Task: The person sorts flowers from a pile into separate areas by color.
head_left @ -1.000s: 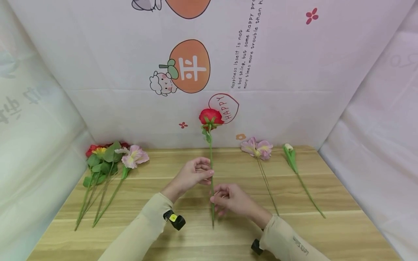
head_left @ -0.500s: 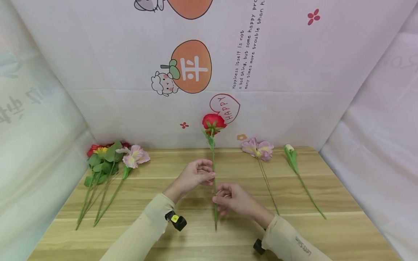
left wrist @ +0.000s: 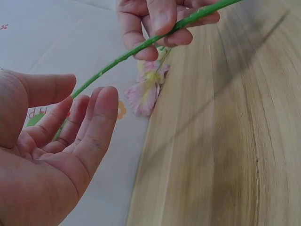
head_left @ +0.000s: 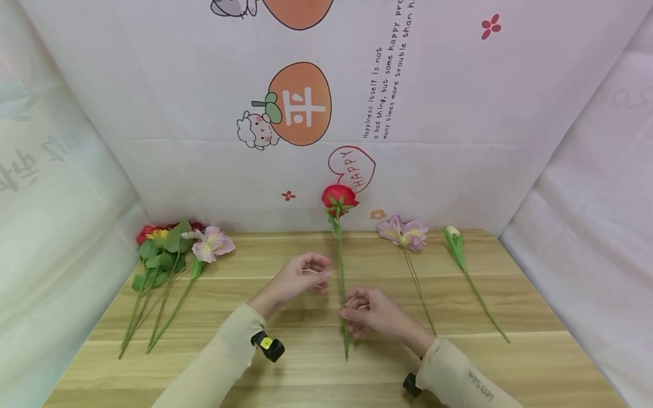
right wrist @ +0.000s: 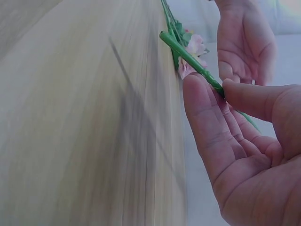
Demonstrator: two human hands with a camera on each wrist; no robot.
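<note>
A red rose (head_left: 339, 198) with a long green stem stands nearly upright over the middle of the wooden table. Low on that stem, my right hand (head_left: 374, 314) pinches it between thumb and fingers. The stem's cut end (right wrist: 169, 40) sticks out past the fingertips in the right wrist view. My left hand (head_left: 296, 280) is just left of the stem, its fingers loosely bent and holding nothing. In the left wrist view, a gap shows between thumb and fingers of the left hand (left wrist: 51, 155), and the stem (left wrist: 113, 64) runs behind them.
At the left lies a bunch of flowers with green leaves (head_left: 163, 260) and a pink flower (head_left: 211, 243). On the right are a pink-purple flower (head_left: 403, 232) and a white tulip (head_left: 454, 246). A printed white cloth (head_left: 439, 170) rises behind the table (head_left: 306, 374).
My left hand has let go of the stem and drawn slightly left. The right hand has shifted a little right with the rose, whose bloom is lower in the view.
</note>
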